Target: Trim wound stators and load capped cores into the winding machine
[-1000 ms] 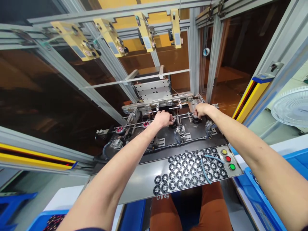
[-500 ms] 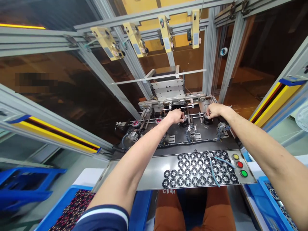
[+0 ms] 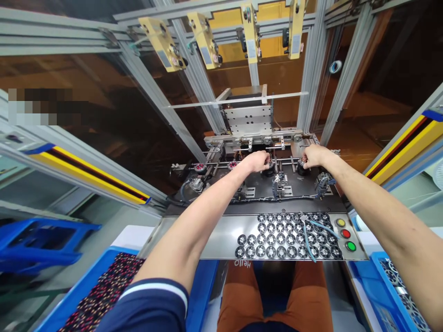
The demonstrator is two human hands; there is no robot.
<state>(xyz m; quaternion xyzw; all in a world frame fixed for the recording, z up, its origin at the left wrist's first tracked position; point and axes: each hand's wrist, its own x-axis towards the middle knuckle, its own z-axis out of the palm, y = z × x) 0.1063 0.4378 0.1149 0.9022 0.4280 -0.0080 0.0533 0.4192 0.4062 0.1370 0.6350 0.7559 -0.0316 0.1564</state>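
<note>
Head view: both arms are stretched deep into the machine. The left hand (image 3: 256, 161) is curled tight around a small round part (image 3: 268, 167) on its black holder, and the right hand (image 3: 311, 156) is closed the same way on another part (image 3: 302, 166) on the next holder. Two red parts (image 3: 200, 167) are already seen on the rail to the left. Many black rings (image 3: 284, 235) are laid in rows on the steel tray (image 3: 194, 237), so much seems left.
</note>
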